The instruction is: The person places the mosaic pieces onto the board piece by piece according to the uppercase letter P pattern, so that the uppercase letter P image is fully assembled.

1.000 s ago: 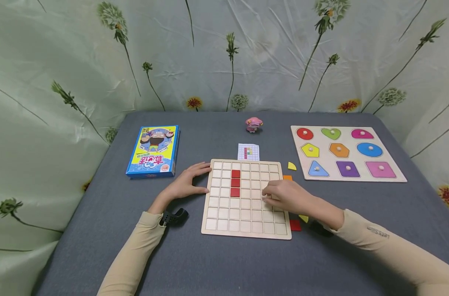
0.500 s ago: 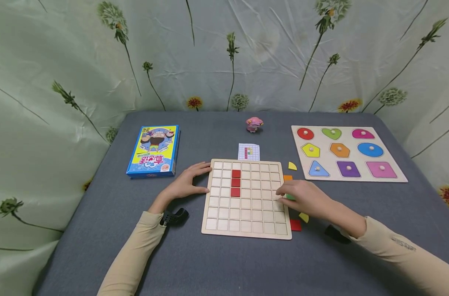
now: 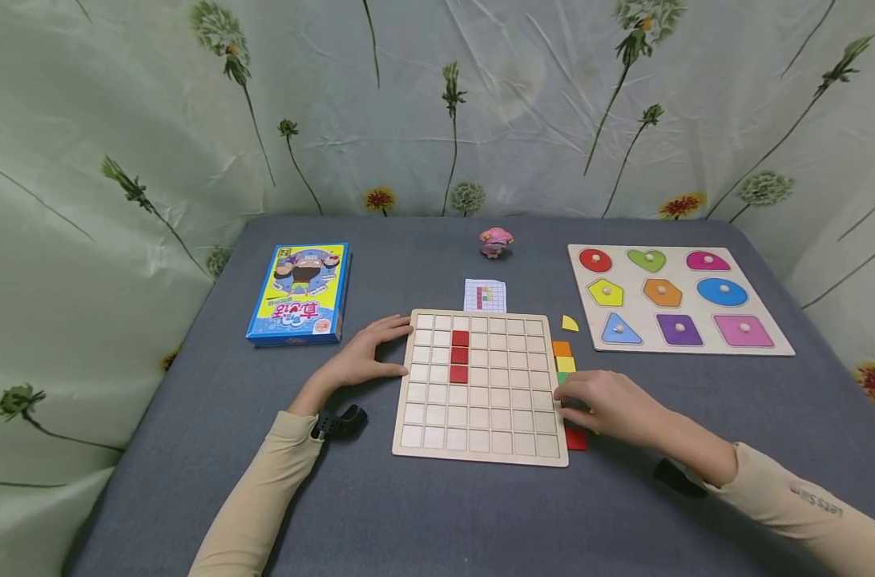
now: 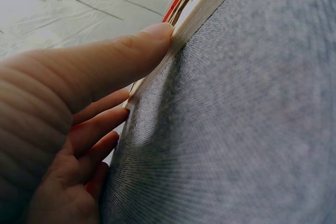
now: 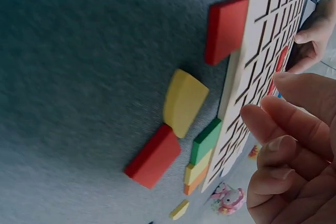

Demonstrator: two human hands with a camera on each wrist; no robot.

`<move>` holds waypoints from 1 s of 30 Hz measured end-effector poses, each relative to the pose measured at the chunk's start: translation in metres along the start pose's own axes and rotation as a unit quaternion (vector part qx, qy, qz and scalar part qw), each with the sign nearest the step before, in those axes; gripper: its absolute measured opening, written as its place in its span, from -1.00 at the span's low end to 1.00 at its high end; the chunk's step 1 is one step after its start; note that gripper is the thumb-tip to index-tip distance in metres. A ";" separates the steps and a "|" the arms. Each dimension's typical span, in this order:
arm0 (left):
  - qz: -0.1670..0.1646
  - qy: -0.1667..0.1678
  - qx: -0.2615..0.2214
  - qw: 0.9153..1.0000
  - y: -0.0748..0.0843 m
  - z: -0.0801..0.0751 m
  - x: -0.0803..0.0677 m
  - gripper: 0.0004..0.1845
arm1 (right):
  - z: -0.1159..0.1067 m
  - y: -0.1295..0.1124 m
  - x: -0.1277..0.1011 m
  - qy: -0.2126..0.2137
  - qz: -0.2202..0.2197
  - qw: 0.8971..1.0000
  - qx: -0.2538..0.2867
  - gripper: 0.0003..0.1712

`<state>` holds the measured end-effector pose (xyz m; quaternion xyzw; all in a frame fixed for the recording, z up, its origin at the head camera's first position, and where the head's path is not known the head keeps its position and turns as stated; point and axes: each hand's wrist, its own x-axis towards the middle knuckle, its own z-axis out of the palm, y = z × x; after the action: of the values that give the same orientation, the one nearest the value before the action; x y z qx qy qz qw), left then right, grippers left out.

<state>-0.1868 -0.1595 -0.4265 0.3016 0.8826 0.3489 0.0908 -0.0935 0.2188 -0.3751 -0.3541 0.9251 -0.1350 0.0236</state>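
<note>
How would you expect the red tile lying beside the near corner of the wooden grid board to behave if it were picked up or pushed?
The red tile looks like a flat, rigid block, so it should stay stiff and probably feel light. With flat faces it is unlikely to roll or tip. On the grey cloth it would likely slide with some drag, and it lies against the grid board, so that edge may block fingertips.

Head looks down; wrists hug the table — all share the grid board (image 3: pixel 481 385).

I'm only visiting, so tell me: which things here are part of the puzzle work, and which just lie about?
In use: wooden grid board; loose coloured wooden pieces; left hand; right hand.
Lying about: blue game box; pink toy figure; wooden shape-peg puzzle.
</note>
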 end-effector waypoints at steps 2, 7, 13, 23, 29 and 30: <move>-0.002 0.000 -0.004 1.000 0.000 0.000 -0.001 -0.26 | 0.001 0.001 -0.003 -0.003 0.000 1.000 0.005 -0.81; -0.004 0.001 -0.006 1.000 0.000 -0.002 -0.002 -0.26 | 0.004 0.001 -0.009 -0.017 0.012 1.000 0.020 -0.80; -0.002 0.000 -0.005 1.000 0.000 -0.002 -0.002 -0.26 | 0.007 0.002 -0.015 -0.045 0.034 0.997 0.047 -0.74; -0.009 -0.006 -0.006 1.000 -0.001 0.000 0.001 -0.25 | 0.012 0.004 -0.024 -0.050 0.036 0.996 0.059 -0.74; -0.008 -0.007 -0.007 1.000 0.000 -0.001 0.001 -0.25 | 0.012 0.004 -0.025 -0.052 0.041 0.996 0.062 -0.76; -0.009 -0.009 -0.007 1.000 0.000 -0.001 0.001 -0.25 | 0.012 0.004 -0.025 -0.051 0.042 0.996 0.061 -0.76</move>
<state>-0.1873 -0.1593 -0.4257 0.2962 0.8819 0.3518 0.1037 -0.0759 0.2352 -0.3893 -0.3193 0.9268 -0.1718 0.0975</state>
